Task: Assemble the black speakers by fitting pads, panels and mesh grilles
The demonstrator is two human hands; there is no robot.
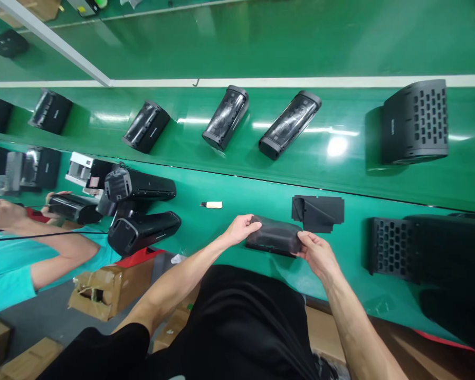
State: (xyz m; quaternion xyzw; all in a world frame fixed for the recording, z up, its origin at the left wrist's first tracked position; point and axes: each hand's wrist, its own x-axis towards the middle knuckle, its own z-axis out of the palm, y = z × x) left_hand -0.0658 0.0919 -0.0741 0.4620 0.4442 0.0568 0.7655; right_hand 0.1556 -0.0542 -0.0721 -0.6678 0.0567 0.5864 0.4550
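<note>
My left hand (242,229) pinches the left end of a thin dark sheet (275,232) between thumb and fingers. At the opposite end, my right hand (313,251) grips the same sheet near its corner. The sheet curves over a black housing (269,250) lying on the green bench in front of me; how firmly it sits there I cannot tell. Just beyond my right hand lie flat black cut sheets (320,214), partly overlapping. A small cutter with a pale handle (214,205) rests to the upper left of my left hand.
Black housings, one of them (225,119), stand along the green conveyor (340,184) behind the bench. Two more housings (144,232) lie at left, beside a co-worker's arm (59,253). A large black unit with a slotted grille (393,248) occupies the right. Cardboard boxes (132,282) sit below.
</note>
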